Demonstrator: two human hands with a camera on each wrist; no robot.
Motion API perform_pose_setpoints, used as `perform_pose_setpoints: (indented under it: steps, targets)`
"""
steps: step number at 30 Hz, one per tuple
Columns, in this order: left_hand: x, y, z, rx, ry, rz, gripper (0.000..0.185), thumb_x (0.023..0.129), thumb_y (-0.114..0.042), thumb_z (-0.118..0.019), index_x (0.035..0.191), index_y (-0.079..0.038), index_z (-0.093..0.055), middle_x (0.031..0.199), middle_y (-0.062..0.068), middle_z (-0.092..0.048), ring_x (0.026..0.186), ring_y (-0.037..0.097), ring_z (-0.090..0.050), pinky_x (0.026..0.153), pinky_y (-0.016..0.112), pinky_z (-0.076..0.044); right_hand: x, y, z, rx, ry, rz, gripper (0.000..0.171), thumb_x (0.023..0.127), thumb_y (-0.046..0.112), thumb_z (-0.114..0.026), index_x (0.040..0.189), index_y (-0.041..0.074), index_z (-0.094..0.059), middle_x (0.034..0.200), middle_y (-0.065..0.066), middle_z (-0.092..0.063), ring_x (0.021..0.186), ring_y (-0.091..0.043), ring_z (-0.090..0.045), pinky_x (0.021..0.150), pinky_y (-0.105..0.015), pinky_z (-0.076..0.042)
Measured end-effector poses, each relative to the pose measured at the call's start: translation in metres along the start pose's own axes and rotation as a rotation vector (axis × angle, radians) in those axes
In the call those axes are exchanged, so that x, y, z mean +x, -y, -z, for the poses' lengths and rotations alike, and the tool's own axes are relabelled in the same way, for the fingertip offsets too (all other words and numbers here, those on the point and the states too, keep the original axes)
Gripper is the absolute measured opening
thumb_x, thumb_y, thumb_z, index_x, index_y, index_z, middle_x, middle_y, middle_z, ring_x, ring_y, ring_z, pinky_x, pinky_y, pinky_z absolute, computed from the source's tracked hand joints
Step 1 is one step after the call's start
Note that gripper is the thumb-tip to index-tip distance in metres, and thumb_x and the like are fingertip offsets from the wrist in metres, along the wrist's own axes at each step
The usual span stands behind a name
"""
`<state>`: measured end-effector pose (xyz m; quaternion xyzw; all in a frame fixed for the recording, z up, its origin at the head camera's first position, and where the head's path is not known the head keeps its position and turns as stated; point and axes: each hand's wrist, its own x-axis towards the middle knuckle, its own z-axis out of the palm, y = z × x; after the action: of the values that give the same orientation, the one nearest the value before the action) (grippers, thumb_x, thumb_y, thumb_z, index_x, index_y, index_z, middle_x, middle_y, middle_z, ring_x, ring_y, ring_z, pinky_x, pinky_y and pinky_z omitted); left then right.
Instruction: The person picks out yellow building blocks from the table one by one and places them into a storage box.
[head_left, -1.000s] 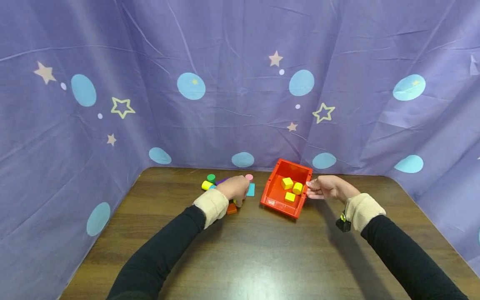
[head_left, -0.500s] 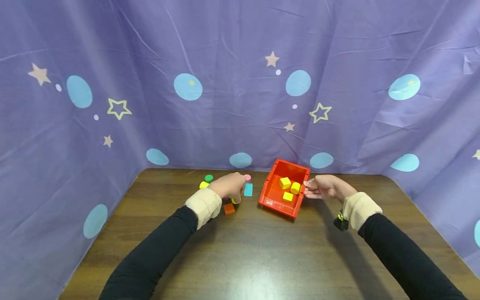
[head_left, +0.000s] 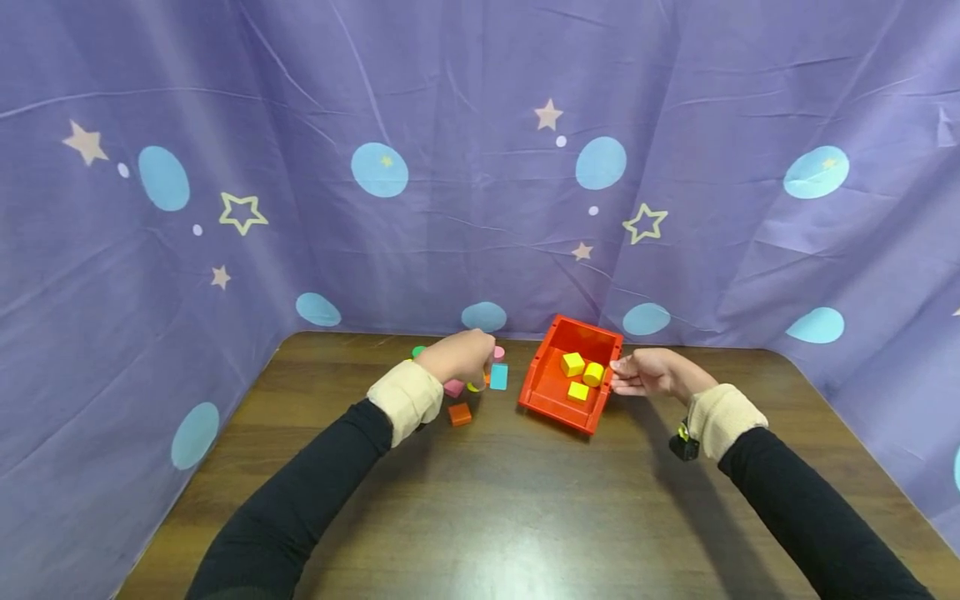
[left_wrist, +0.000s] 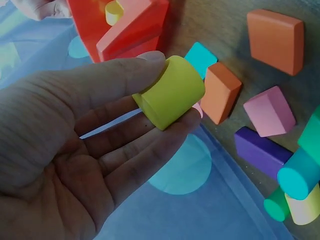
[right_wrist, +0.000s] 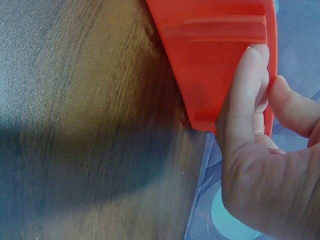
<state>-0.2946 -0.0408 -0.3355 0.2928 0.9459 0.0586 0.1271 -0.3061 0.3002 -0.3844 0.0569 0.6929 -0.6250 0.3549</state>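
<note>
One red bin (head_left: pixel 546 383) is placed on the wooden table (head_left: pixel 525 500), and three yellow pieces are contained in it: two angular yellow blocks (head_left: pixel 573 364) and one short yellow cylinder (head_left: pixel 593 374). Ten loose pieces are counted on the table: one light blue block (left_wrist: pixel 201 59) and one blue cylinder (left_wrist: pixel 300 175); two orange blocks (left_wrist: pixel 277 42); one pink block (left_wrist: pixel 270 112) and one round pink piece (head_left: pixel 498 353); one purple block (left_wrist: pixel 262 152); one green cylinder (left_wrist: pixel 276 205) and one green piece (left_wrist: pixel 312 130), cut off by the left wrist view's edge; and one pale yellow cylinder (left_wrist: pixel 303 207).

One more piece, the held cylinder (left_wrist: pixel 172 95), is plain yellow, short and thick, with smooth curved sides. It is placed at the left hand's fingertips, near the light blue block and left of the bin; whether the table is touched by it cannot be told.

By the left hand (head_left: pixel 459 357) the held cylinder is pinched between thumb and fingers, the hand being opened only as wide as the piece. By the right hand (head_left: pixel 651 373) the bin's right wall is gripped: the fingers are laid along its outer face and the thumb is set at the rim.
</note>
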Motion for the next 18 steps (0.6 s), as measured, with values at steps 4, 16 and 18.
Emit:
perform_pose_setpoints:
  steps: [4, 16, 18]
  targets:
    - [-0.002, -0.001, 0.005, -0.019, 0.012, 0.012, 0.011, 0.078, 0.001, -0.08, 0.079, -0.006, -0.071, 0.074, -0.002, -0.061, 0.066, 0.011, -0.047, 0.059, 0.023, -0.041, 0.001, 0.0, 0.0, -0.006, -0.001, -0.008, 0.031, 0.108, 0.008, -0.038, 0.086, 0.014, -0.058, 0.081, 0.003, -0.066, 0.075, -0.006, -0.068, 0.079, -0.02, -0.058]
    - [-0.004, -0.003, 0.018, -0.002, -0.025, -0.035, 0.007, 0.081, -0.004, -0.083, 0.085, -0.004, -0.077, 0.079, 0.0, -0.069, 0.068, 0.01, -0.053, 0.065, 0.024, -0.048, 0.0, 0.002, 0.001, -0.004, 0.012, -0.015, 0.035, 0.108, 0.008, -0.039, 0.082, 0.015, -0.06, 0.079, 0.003, -0.067, 0.074, -0.005, -0.068, 0.078, -0.02, -0.058]
    - [-0.003, -0.004, 0.019, 0.003, -0.035, -0.04, 0.01, 0.081, -0.005, -0.083, 0.089, -0.004, -0.078, 0.085, 0.002, -0.074, 0.072, 0.011, -0.058, 0.069, 0.026, -0.053, 0.0, 0.001, 0.001, 0.001, 0.011, -0.02, 0.036, 0.108, 0.008, -0.038, 0.081, 0.016, -0.06, 0.078, 0.003, -0.067, 0.073, -0.005, -0.068, 0.078, -0.02, -0.058]
